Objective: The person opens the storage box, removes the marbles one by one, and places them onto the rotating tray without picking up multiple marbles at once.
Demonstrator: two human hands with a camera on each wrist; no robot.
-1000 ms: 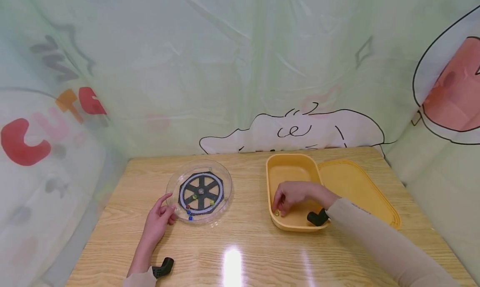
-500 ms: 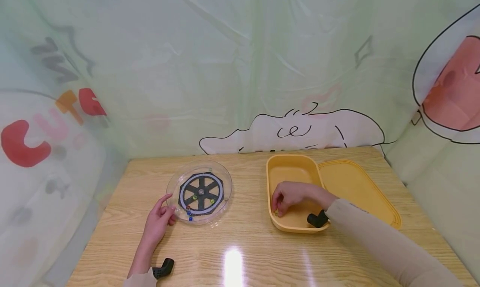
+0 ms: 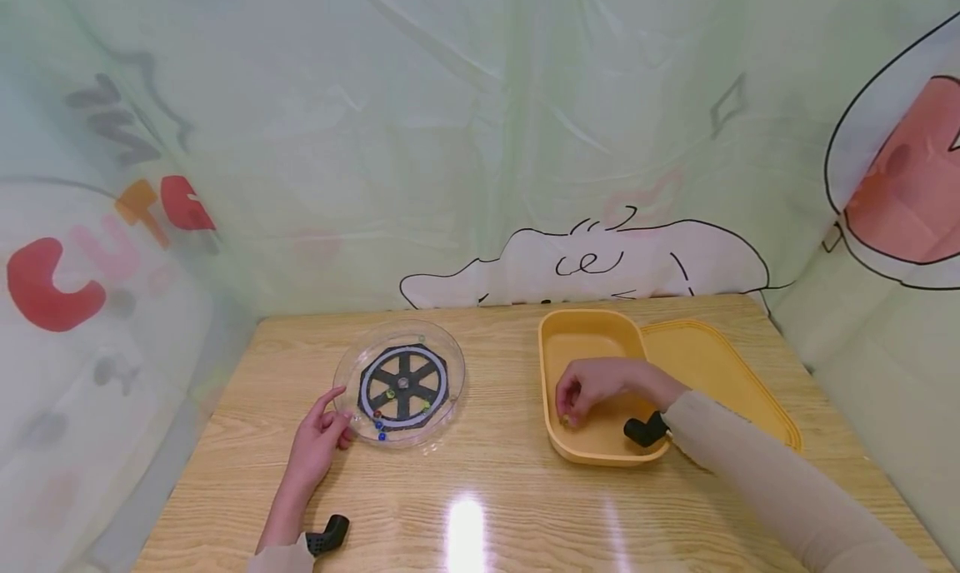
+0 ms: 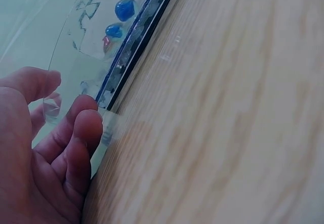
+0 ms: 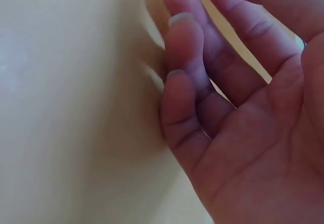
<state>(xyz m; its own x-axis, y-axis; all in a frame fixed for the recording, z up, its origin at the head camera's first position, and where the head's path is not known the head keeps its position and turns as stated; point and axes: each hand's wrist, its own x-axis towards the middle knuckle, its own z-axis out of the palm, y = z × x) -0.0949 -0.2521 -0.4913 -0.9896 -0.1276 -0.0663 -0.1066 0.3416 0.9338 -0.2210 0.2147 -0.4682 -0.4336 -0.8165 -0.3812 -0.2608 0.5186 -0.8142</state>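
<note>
In the head view my right hand (image 3: pixel 588 387) reaches into the deep yellow box (image 3: pixel 543 381), fingertips pinching a small yellowish marble (image 3: pixel 566 421) near the box's left wall. The right wrist view shows the curled fingers (image 5: pixel 183 47) against the pale box floor; the marble is hidden there. At the left, my left hand (image 3: pixel 317 440) holds the rim of a clear round dish (image 3: pixel 349 383) between thumb and fingers. A black six-spoked wheel shape with a white ring (image 3: pixel 403 383) shows through the dish. Several small marbles lie in it, including blue marbles (image 3: pixel 382 436) and a red one (image 3: pixel 377 414).
A flat yellow lid (image 3: pixel 705 365) lies to the right of the box, partly behind the right forearm. Both stand on a wood-grain table (image 3: pixel 420 506). A printed curtain (image 3: pixel 360 140) closes off the back and sides.
My right hand has drawn the marble slightly right, off the wall, and the yellow box has shifted a little right. My left hand and the dish stay in place.
</note>
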